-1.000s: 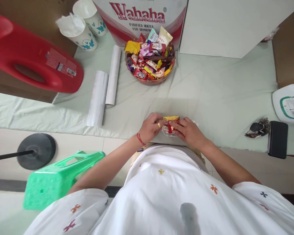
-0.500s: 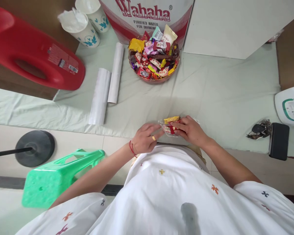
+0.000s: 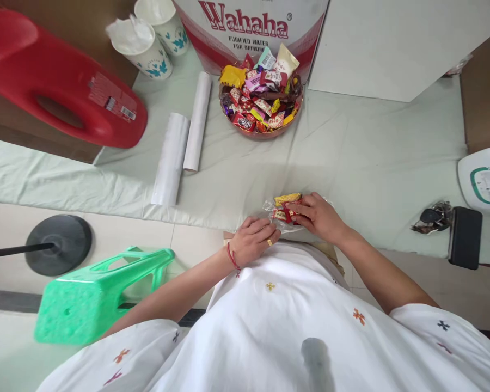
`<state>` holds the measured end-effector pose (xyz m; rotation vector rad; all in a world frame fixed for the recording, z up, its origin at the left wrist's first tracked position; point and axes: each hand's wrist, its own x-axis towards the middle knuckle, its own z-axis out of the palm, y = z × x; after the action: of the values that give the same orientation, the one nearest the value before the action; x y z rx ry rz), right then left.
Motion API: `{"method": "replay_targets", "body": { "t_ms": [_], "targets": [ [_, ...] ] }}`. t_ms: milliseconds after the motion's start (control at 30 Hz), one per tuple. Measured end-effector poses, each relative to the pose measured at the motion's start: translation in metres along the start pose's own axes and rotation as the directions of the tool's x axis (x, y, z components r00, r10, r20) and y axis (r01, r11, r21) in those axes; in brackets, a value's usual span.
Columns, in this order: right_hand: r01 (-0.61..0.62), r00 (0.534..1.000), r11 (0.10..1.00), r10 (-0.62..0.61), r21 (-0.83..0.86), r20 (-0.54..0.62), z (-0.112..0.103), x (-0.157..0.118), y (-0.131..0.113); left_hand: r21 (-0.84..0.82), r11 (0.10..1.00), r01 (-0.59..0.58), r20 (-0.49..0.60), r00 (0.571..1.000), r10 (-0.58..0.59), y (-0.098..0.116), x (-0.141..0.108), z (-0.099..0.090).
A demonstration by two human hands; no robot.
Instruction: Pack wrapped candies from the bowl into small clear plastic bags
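Note:
Several wrapped candies, one in yellow foil point(image 3: 288, 199) and others in red wrappers point(image 3: 280, 214), lie together on a clear plastic wrapping point(image 3: 268, 206) at the table's front edge. My right hand point(image 3: 322, 219) reaches over them from the right, its fingertips closed on the red candies. My left hand point(image 3: 255, 239), with a ring and a red string bracelet, is at the wrapping's near left edge. Its fingers are curled together against the plastic, and the fingertips are partly hidden.
A bowl point(image 3: 258, 134) heaped with candies stands before a water carton point(image 3: 253, 24). Two white rolls point(image 3: 170, 158) lie to its left, near paper cups point(image 3: 147, 57) and a red jug point(image 3: 118, 117). A phone point(image 3: 465, 238) lies right; a green stool point(image 3: 71, 310) stands lower left.
My left hand has drawn slightly toward my body and its fingers have curled in at the plastic's edge. My right hand stays on the candies. The view has shifted a little.

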<state>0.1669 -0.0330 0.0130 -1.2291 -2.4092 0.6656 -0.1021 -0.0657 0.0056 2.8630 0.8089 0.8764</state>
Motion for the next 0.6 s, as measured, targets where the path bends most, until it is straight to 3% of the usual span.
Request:
{"method": "replay_targets", "body": {
  "t_ms": [67,200,267,433,600],
  "targets": [
    [-0.007,1.0,1.0,0.007,-0.009,0.006,0.0,0.0,0.0,0.005,1.0,-0.027,-0.058,0.998,0.028,0.008,0.004,-0.004],
    [-0.01,1.0,1.0,0.01,-0.008,0.014,-0.001,0.0,0.0,-0.047,0.998,-0.044,-0.006,0.999,0.044,0.018,0.015,-0.007],
    [-0.009,1.0,1.0,0.009,-0.002,0.02,-0.002,0.001,0.0,-0.055,0.998,0.025,0.011,1.0,-0.024,0.012,0.024,-0.005],
    [-0.012,0.999,0.998,0.01,0.062,0.04,-0.005,0.007,-0.003,-0.085,0.97,0.228,-0.066,0.97,-0.234,-0.017,0.055,0.016],
    [-0.022,0.996,0.966,0.0,0.258,0.085,-0.012,0.015,0.005,-0.239,0.865,0.442,0.055,0.895,-0.442,-0.019,0.069,0.044]
  ]
}}
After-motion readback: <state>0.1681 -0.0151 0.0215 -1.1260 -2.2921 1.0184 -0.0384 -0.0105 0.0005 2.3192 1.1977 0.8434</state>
